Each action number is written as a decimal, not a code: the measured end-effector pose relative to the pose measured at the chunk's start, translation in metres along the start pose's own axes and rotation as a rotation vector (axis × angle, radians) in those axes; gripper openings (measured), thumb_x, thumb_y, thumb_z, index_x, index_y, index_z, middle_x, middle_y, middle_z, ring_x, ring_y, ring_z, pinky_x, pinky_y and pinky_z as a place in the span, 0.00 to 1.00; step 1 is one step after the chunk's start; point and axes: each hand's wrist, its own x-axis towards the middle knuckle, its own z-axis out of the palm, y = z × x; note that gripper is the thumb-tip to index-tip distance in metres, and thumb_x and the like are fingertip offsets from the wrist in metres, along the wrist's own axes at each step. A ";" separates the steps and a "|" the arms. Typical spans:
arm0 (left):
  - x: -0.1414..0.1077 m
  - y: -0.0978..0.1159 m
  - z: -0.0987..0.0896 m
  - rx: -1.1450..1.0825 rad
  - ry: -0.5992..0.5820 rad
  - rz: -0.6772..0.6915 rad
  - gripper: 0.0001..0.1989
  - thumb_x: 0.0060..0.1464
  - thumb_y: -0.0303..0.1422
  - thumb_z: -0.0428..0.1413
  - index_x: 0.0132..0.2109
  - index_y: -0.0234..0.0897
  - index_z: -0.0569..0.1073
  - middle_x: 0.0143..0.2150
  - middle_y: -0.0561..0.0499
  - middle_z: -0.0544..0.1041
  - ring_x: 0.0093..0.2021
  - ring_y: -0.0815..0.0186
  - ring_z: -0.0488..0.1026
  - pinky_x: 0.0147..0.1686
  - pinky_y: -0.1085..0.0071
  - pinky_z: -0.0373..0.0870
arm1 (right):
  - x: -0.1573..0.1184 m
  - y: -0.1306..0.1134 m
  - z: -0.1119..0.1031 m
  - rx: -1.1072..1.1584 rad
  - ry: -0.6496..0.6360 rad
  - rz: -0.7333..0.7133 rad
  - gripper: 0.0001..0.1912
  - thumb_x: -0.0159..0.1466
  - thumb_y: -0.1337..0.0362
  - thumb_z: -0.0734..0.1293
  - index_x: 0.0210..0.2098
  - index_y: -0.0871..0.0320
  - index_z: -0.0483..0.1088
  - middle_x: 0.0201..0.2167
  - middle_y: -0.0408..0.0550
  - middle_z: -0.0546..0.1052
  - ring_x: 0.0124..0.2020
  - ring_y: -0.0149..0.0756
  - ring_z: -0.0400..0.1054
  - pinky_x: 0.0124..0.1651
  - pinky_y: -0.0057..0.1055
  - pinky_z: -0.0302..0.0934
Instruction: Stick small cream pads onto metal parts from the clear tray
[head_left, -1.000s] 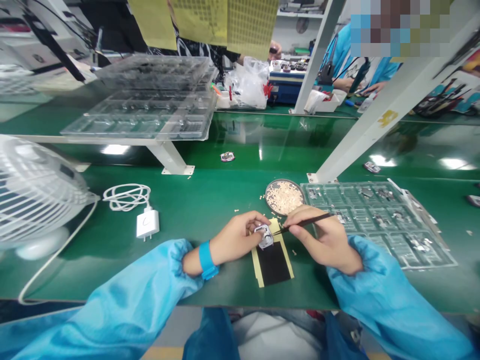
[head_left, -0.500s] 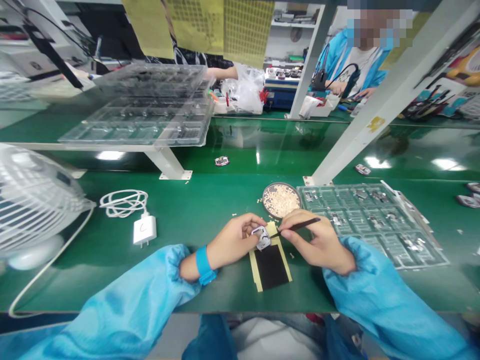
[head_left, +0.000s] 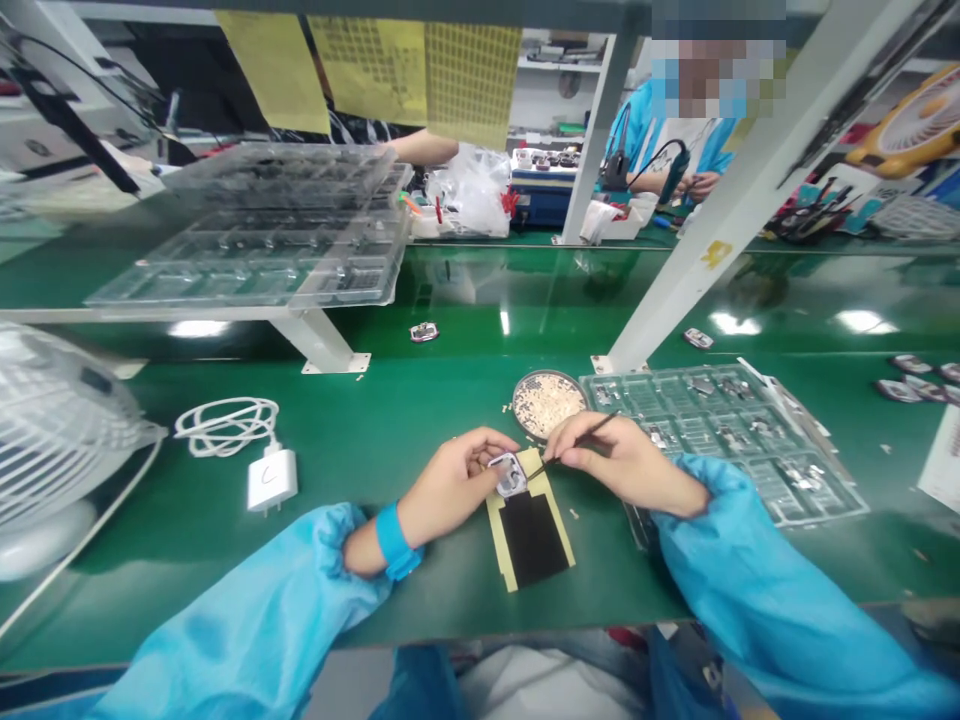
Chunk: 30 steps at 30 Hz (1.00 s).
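Note:
Between thumb and fingers, my left hand [head_left: 461, 478] grips a small rounded white device casing [head_left: 510, 474], its open inner side facing up. My right hand [head_left: 611, 455] pinches thin dark tweezers [head_left: 598, 428], whose tip points down-left close to the casing's right edge; whether it touches cannot be made out. Under the casing lies a black pad with yellow tape edges [head_left: 534, 540] on the green bench. Just behind my right hand stands a round dish [head_left: 549, 404] filled with tiny cream-coloured pieces.
A clear compartment tray [head_left: 720, 425] with small metal parts lies right of my right hand. A white charger [head_left: 271, 478] with coiled cable and a white fan [head_left: 64, 440] are at left. Several casings [head_left: 915, 385] sit far right. Slanted posts [head_left: 667, 220] hold the shelf; a co-worker [head_left: 675, 130] sits opposite.
The view has shifted slightly, so most things appear further left. My left hand still holds the casing; the tweezers in my right hand stay beside it, angled a little differently.

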 end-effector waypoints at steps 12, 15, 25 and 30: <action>-0.008 0.017 0.001 -0.053 -0.047 -0.109 0.25 0.50 0.46 0.64 0.49 0.34 0.73 0.34 0.50 0.76 0.29 0.74 0.70 0.24 0.84 0.65 | -0.072 -0.035 -0.068 -0.387 0.489 0.249 0.16 0.69 0.51 0.65 0.39 0.59 0.71 0.28 0.44 0.71 0.27 0.30 0.64 0.30 0.28 0.57; -0.007 0.013 0.006 -0.050 -0.065 -0.122 0.25 0.50 0.48 0.63 0.47 0.33 0.73 0.32 0.50 0.76 0.28 0.74 0.70 0.22 0.85 0.63 | -0.089 -0.017 -0.080 -0.896 0.459 0.467 0.13 0.66 0.52 0.67 0.38 0.55 0.76 0.27 0.43 0.73 0.29 0.33 0.65 0.33 0.30 0.55; -0.006 0.014 0.009 -0.108 -0.026 -0.141 0.24 0.50 0.50 0.63 0.36 0.29 0.74 0.27 0.48 0.75 0.23 0.74 0.68 0.21 0.83 0.62 | -0.076 0.013 -0.090 -1.053 0.374 0.652 0.16 0.60 0.53 0.71 0.45 0.53 0.75 0.33 0.43 0.76 0.35 0.36 0.70 0.37 0.32 0.57; -0.005 0.010 0.008 -0.190 -0.014 -0.136 0.28 0.55 0.51 0.56 0.48 0.29 0.75 0.31 0.44 0.77 0.25 0.70 0.71 0.19 0.82 0.56 | -0.074 0.008 -0.094 -0.985 0.394 0.623 0.11 0.57 0.58 0.71 0.37 0.57 0.71 0.35 0.42 0.76 0.34 0.33 0.70 0.37 0.30 0.58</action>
